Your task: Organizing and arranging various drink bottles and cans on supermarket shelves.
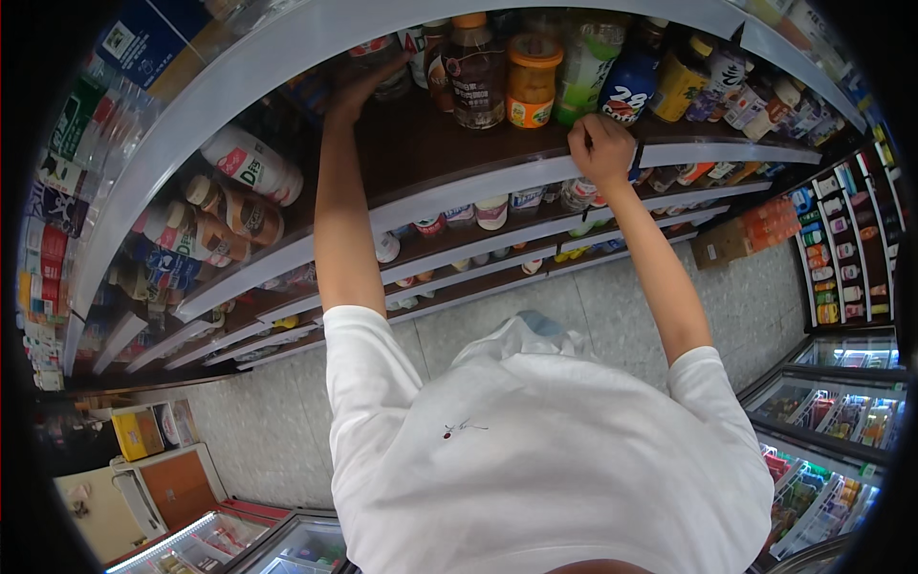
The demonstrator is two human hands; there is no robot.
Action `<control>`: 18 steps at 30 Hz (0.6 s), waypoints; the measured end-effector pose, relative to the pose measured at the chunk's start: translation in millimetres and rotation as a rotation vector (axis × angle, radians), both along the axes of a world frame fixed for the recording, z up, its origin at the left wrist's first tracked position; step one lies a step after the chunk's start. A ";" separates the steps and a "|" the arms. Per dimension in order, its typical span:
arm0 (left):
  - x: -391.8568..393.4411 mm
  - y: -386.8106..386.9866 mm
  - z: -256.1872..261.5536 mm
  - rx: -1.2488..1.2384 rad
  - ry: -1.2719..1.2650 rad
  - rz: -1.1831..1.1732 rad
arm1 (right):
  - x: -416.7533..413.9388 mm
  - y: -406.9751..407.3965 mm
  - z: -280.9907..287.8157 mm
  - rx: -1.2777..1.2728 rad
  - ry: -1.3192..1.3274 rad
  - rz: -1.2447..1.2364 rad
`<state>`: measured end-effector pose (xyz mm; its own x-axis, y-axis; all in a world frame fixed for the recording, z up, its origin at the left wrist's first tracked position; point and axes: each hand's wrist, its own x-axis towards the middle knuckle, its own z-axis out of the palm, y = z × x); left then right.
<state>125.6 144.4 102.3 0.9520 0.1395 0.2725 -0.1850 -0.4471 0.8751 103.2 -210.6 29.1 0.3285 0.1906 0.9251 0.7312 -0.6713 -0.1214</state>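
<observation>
My left hand [362,90] reaches deep onto a dark brown shelf [430,154], its fingers extended beside a clear bottle [387,64] with a red and white label. Whether it grips anything is hard to tell in the shadow. Curled into a loose fist, my right hand [604,149] rests at the shelf's front edge, just below a blue coffee bottle [630,82]. Between the hands stand a dark drink bottle [473,79], an orange-lidded jar of fruit [533,82] and a green-labelled bottle [584,75]. White bottles [254,165] stand left of my left forearm.
Lower shelves [495,212] hold more bottles below the grey shelf edge. Another shelf edge [301,43] arches overhead. Cardboard boxes [724,240] sit on the tiled floor [287,430] at right. Glass-topped freezers [825,412] stand at lower right, others at lower left.
</observation>
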 end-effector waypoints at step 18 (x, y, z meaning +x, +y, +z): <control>-39.9 48.9 -18.0 1.049 -0.393 0.532 | -1.9 5.5 1.3 -0.019 -0.006 0.003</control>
<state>85.7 193.3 84.4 0.6724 0.0252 0.7398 0.0646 -0.9976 -0.0248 101.3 -205.0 30.4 0.3225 0.2092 0.9231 0.7340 -0.6710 -0.1044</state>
